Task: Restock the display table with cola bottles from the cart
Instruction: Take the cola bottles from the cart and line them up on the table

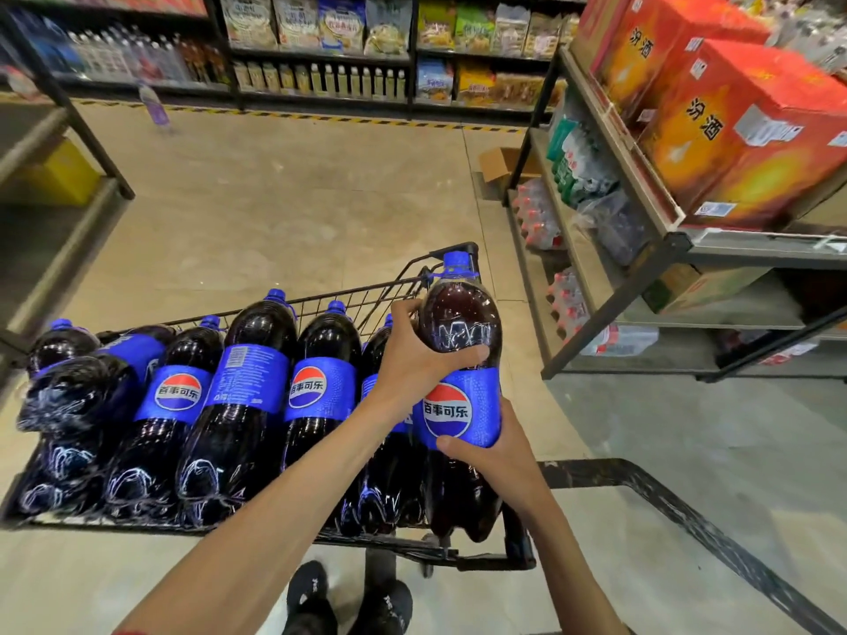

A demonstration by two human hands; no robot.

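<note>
Raised cola bottle (460, 323), blue band: 百事可乐 in white across a red, white and blue Pepsi roundel.
Lying cola bottle left of centre (176, 396): same 百事可乐 roundel, facing up.
Lying cola bottle right of centre (316, 387): same 百事可乐 roundel on a blue band.
Turned cola bottle (250, 378), between those two: barcode at the band's top, small print beneath, too fine to read.
Near red-orange carton (733, 167), upper right: 汾酒 in black brush characters; white stickers, print unreadable.
Far red-orange carton (664, 61): 汾酒 again, same black characters.
Snack bags (321, 25) on the back shelves: print blurred, nothing legible.
</note>
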